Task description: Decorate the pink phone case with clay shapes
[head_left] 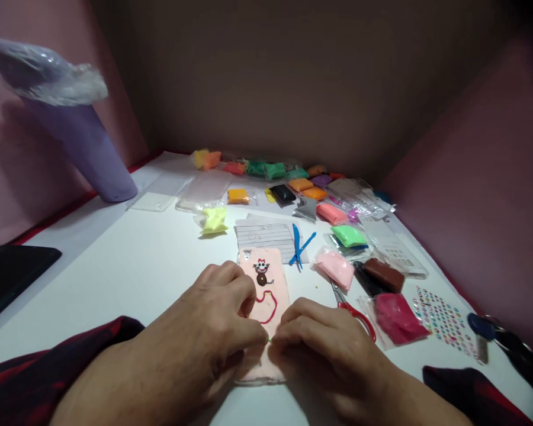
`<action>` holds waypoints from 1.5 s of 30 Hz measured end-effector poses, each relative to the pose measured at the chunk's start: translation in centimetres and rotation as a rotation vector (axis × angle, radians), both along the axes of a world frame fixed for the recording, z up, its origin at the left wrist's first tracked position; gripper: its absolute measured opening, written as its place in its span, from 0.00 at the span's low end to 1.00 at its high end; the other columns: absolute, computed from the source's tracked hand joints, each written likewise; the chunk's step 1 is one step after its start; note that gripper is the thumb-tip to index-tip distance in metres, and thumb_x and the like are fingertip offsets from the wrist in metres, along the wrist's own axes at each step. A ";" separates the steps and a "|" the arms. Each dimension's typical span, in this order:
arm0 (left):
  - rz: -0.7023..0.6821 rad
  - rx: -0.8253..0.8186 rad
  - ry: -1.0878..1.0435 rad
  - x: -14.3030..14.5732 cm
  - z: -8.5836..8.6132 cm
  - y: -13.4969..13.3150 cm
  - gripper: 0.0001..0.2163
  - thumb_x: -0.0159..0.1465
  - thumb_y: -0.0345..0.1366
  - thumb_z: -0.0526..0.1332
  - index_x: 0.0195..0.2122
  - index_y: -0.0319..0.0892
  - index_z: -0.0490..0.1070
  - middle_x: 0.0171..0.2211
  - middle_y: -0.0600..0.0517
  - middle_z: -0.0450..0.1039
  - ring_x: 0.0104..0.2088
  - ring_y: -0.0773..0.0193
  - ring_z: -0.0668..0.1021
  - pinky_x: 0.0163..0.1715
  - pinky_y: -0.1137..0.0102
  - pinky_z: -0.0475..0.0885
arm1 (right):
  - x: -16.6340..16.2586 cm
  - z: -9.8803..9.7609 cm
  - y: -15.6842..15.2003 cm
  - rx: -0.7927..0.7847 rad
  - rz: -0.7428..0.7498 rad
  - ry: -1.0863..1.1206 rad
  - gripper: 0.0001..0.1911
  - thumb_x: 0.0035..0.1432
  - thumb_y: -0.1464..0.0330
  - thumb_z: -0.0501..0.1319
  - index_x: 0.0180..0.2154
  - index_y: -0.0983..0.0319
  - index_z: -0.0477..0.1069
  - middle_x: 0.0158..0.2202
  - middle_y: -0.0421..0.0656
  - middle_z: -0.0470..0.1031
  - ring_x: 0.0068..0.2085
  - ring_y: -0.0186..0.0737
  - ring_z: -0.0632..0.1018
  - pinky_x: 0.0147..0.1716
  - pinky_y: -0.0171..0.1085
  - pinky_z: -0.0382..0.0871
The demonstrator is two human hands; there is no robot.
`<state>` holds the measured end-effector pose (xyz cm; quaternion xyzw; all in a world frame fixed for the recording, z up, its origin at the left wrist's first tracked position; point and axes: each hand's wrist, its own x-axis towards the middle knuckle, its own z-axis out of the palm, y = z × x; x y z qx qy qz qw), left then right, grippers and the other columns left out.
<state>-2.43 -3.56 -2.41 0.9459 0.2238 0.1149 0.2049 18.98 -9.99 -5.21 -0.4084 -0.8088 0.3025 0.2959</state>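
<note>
A phone case (281,296) covered in pale pink clay lies on the table between my hands. Near its top is a small cat figure (262,273) with a white face, red bow and round brown body. Below that, a dark pink clay strand (273,307) curves across the case. My left hand (222,313) is closed over the case's lower left, thumb and finger pinched. From the right, my right hand (322,337) pinches too. Their fingertips meet over the lower case at a tiny green piece of clay (270,339), mostly hidden by the fingers.
Blue plastic clay tools (296,245) lie crossed on a lined paper (266,235). Red-handled scissors (357,319), pink clay packet (335,267), crimson packet (400,318) and gem stickers (446,322) are at right. A dark phone (13,275) lies left; a purple cylinder (89,142) stands behind.
</note>
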 end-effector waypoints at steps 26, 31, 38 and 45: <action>0.008 0.032 0.044 0.1 -0.3 0.0 0.08 0.65 0.29 0.57 0.28 0.44 0.68 0.36 0.52 0.66 0.40 0.57 0.63 0.40 0.61 0.59 | -0.4 0.4 -0.1 0.005 0.015 0.086 0.06 0.62 0.78 0.57 0.37 0.64 0.69 0.35 0.42 0.72 0.35 0.32 0.73 0.32 0.31 0.65; 0.027 0.009 0.034 0.1 -0.1 -0.1 0.09 0.65 0.29 0.57 0.27 0.44 0.68 0.37 0.51 0.66 0.40 0.57 0.64 0.40 0.61 0.60 | -0.3 0.1 -0.1 0.010 0.026 0.110 0.07 0.62 0.78 0.56 0.39 0.62 0.68 0.36 0.41 0.72 0.34 0.32 0.73 0.33 0.32 0.66; -0.001 0.021 0.002 0.3 -0.5 0.1 0.07 0.65 0.32 0.59 0.30 0.47 0.73 0.34 0.52 0.67 0.38 0.58 0.65 0.37 0.63 0.60 | -0.5 -0.1 -0.1 0.026 0.033 0.134 0.07 0.62 0.76 0.56 0.40 0.62 0.70 0.34 0.43 0.73 0.34 0.35 0.74 0.32 0.33 0.66; -0.010 0.093 -0.043 0.4 -1.0 0.0 0.06 0.62 0.31 0.62 0.32 0.49 0.76 0.31 0.52 0.68 0.37 0.58 0.66 0.38 0.63 0.63 | -0.5 -0.5 -0.2 0.027 0.021 0.147 0.07 0.62 0.77 0.56 0.39 0.62 0.69 0.33 0.42 0.73 0.33 0.34 0.73 0.32 0.33 0.66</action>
